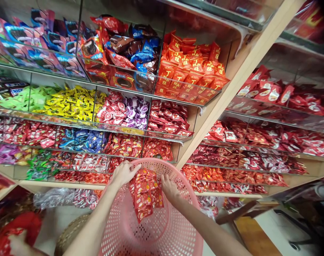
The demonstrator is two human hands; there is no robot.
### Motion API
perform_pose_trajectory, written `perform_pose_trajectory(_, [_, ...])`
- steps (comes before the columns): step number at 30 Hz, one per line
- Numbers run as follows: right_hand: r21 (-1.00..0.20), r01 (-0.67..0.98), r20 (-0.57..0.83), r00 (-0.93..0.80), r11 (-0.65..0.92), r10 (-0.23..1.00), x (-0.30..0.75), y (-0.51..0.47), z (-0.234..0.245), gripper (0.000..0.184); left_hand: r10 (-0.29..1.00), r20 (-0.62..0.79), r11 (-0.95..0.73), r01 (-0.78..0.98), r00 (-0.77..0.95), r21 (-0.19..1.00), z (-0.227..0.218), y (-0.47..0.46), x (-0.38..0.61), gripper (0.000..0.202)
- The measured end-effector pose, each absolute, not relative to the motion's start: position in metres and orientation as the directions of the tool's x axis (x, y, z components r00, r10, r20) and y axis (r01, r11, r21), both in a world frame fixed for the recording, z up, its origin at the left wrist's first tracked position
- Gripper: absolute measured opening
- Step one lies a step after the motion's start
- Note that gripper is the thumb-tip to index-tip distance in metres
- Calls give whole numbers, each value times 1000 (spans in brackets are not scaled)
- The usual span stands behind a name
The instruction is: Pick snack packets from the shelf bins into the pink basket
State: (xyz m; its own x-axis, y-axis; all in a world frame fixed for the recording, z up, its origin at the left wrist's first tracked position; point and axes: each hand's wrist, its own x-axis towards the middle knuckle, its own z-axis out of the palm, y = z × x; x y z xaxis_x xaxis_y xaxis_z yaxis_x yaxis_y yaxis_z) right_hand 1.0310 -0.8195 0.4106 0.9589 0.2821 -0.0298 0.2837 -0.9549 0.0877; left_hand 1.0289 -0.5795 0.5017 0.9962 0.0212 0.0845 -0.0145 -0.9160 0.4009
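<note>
A pink perforated plastic basket (188, 209) stands in front of me, its far rim against the lower candy shelves. My left hand (124, 173) is closed over the far left part of the rim, the thumb reaching inward. Inside, a bunch of red candy packets (144, 195) with small orange and yellow prints hangs or rests at the far wall; I cannot tell which. At the packets' right edge, my right hand (169, 187) is inside the basket with curled fingers closed on them, fingertips partly hidden.
Shelves with clear dividers hold red-orange packets (188, 71), yellow candies (71, 103) and blue candies (83, 138). A slanting wooden post (220, 92) parts two shelf units. Another person's hand (17, 241) touches a red bag at lower left. A wooden stool (254, 234) stands at lower right.
</note>
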Motion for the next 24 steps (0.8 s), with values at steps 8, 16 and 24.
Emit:
perform_pose_trajectory(8, [-183, 161, -155, 969, -970, 190, 1028, -823, 416, 36, 4, 90, -917, -32, 996, 397, 497, -579, 1032, 66])
perform_pose_trajectory(16, [-240, 151, -8, 988, -959, 157, 1047, -821, 462, 25, -9, 86, -921, -41, 996, 387, 496, -581, 1034, 65])
perform_pose_trajectory(24, [-344, -49, 121, 988, -938, -96, 1121, -823, 507, 22, -11, 107, -932, -49, 994, 359, 494, -583, 1036, 64])
